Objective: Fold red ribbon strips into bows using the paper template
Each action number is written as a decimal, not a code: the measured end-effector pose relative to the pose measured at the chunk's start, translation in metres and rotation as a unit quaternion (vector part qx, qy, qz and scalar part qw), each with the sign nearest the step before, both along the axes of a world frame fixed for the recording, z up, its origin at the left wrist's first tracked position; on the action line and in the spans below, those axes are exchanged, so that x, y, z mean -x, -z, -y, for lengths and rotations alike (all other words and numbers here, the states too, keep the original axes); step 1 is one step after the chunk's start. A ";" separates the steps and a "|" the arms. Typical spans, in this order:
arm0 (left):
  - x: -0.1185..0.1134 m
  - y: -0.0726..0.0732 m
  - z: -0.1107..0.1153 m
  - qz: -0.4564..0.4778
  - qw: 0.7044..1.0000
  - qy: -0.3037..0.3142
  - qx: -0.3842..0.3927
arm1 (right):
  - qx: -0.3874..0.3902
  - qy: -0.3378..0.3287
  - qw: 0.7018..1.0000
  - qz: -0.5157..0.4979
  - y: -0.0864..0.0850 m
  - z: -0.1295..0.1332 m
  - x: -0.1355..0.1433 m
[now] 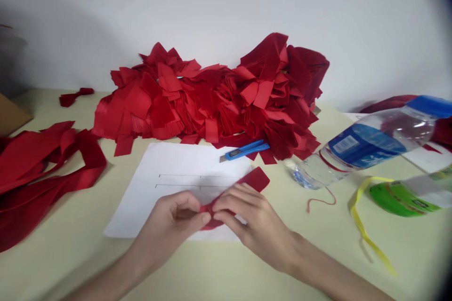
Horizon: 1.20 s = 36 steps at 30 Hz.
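Between my hands is a piece of red ribbon (257, 179), one flat end sticking out past my right fingers toward the upper right. My left hand (173, 218) pinches its gathered part between thumb and forefinger. Close against it, my right hand (250, 216) has its fingers closed on the same ribbon; the fingers cover most of the fold. Beneath both hands lies a white sheet of paper (141, 202) with thin black ruled lines. A blue box cutter (245, 150) rests across the paper's top edge, its short blade pointing left.
A big heap of cut red ribbon pieces (212, 103) stands along the wall. Long red ribbon strips (70, 178) lie at left, with a small tied bow (76, 97) behind. On the right are a water bottle (363, 146), a green-labelled bottle (406, 197) and a yellow strip (363, 230).
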<state>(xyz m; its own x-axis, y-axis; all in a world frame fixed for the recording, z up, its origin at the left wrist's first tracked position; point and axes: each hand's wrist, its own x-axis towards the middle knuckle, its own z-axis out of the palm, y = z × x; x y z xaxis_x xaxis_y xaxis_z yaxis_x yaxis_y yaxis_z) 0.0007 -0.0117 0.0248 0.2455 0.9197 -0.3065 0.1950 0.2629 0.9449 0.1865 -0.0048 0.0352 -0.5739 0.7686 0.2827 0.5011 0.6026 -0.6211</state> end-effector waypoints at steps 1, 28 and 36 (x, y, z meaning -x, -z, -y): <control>0.000 -0.001 0.001 0.010 1.000 0.016 0.012 | -0.004 0.001 1.000 0.004 0.000 0.000 0.002; 0.048 -0.026 -0.039 -0.125 0.964 0.215 -0.094 | 0.294 0.043 0.954 -0.047 -0.021 -0.035 -0.104; 0.024 0.002 -0.040 -0.208 0.950 0.194 -0.131 | 0.297 0.047 0.954 -0.015 -0.011 -0.034 -0.089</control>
